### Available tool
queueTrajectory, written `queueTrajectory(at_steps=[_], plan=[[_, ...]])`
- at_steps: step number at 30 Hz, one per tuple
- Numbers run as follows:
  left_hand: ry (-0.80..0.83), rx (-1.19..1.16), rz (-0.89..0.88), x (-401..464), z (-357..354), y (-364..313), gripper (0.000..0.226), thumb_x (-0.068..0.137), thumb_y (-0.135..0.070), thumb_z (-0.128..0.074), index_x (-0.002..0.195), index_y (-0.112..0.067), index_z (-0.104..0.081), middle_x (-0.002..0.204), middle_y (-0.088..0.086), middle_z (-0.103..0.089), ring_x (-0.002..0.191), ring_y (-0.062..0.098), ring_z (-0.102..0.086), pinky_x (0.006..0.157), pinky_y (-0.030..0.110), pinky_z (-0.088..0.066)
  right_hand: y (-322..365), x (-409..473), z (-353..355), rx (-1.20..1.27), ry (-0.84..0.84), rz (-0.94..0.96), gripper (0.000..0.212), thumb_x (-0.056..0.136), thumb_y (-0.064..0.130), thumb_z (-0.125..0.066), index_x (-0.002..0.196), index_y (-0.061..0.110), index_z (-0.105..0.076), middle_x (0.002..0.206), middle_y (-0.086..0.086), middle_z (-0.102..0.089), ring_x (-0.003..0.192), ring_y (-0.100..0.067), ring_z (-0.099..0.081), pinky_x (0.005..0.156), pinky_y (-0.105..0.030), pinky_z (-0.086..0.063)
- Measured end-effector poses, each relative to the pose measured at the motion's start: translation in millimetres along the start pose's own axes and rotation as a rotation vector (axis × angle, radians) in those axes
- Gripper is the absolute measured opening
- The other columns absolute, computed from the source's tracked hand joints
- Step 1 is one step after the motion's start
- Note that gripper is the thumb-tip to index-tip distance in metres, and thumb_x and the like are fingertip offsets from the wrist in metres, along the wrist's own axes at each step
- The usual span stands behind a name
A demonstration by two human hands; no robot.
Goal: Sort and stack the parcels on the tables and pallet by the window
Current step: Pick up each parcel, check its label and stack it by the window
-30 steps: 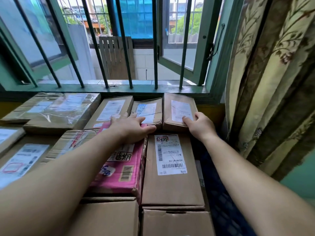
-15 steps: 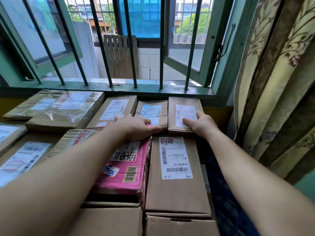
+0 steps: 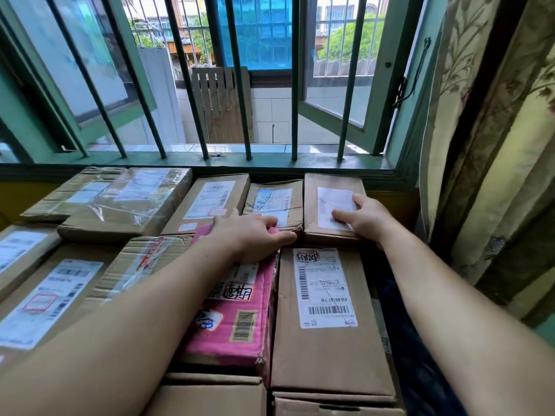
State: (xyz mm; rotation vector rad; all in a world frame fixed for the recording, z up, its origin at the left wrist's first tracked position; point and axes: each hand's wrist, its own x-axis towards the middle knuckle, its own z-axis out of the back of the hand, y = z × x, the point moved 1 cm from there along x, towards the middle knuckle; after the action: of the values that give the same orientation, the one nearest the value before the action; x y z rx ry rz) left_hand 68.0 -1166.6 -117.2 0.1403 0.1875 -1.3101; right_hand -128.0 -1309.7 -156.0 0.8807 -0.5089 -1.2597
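The right hand (image 3: 365, 219) is lying flat with fingers (image 3: 341, 217) spread on the white label of a small brown box (image 3: 332, 205) by the window bars (image 3: 295, 76). The left hand (image 3: 249, 235) is pressing flat, fingers apart, on the far end of a pink parcel (image 3: 237, 322), fingertips touching a dented brown box (image 3: 274, 202) beyond. A long brown box (image 3: 327, 349) is sitting just under both wrists.

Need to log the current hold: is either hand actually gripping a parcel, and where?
Neither lifts anything. The right hand lies flat on the rightmost back-row box, over its label. The left hand presses the pink parcel's far edge.
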Motion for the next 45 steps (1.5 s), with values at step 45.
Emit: queueTrajectory(at_steps=[45], plan=[[-0.001, -0.137, -0.128, -139.2, -17.5, 7.5, 0.083, 0.084, -0.076, -0.031, 0.153, -0.033, -0.011, 0.162, 0.001, -0.001, 0.149, 0.025, 0.003, 0.118, 0.054, -0.009, -18.7, -215.9, -15.7, 0.138, -0.168, -0.094, 0.068, 0.096, 0.051, -0.054, 0.154, 0.021, -0.032, 0.155, -0.004, -0.038, 0.14, -0.025, -0.038, 0.11, -0.038, -0.033]])
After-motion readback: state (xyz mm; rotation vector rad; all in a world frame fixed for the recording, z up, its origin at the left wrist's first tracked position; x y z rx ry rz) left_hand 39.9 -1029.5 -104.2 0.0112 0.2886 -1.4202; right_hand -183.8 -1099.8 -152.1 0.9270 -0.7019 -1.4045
